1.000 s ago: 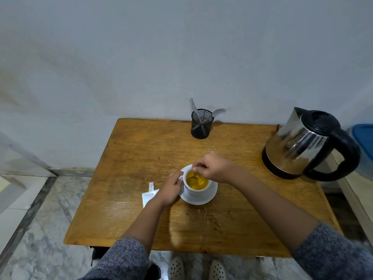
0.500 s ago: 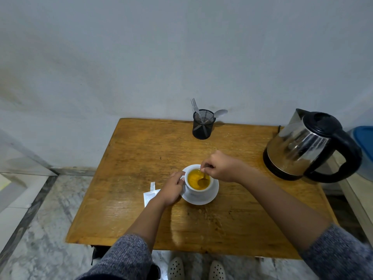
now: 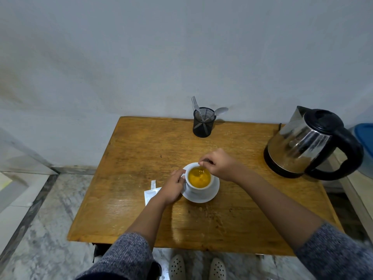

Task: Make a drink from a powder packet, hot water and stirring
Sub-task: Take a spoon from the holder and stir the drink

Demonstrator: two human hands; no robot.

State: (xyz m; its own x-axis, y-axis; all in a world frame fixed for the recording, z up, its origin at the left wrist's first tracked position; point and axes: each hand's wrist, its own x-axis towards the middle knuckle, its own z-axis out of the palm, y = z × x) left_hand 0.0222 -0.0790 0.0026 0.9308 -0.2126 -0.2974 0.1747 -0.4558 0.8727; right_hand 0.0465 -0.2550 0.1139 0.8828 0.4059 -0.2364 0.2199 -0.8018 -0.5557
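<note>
A white cup (image 3: pixel 198 188) full of orange-yellow drink stands on a white saucer (image 3: pixel 207 196) at the middle of the wooden table (image 3: pixel 141 154). My left hand (image 3: pixel 173 185) grips the cup's handle and left side. Just above the cup's far rim, my right hand (image 3: pixel 219 164) pinches the top of a spoon (image 3: pixel 202 170) whose lower part dips into the drink. The torn white powder packet (image 3: pixel 150 194) lies flat on the table, partly under my left wrist. A steel kettle (image 3: pixel 302 146) with a black lid and handle stands at the right.
A black mesh holder (image 3: pixel 203 123) with a fork and a spoon stands at the table's far edge against the wall. A blue-lidded container (image 3: pixel 365 138) sits beyond the kettle. The marble floor and my shoes show below the table's near edge.
My right hand has shifted over the cup, moving the spoon around in the drink from the left side toward the far rim. My left hand keeps its hold on the cup.
</note>
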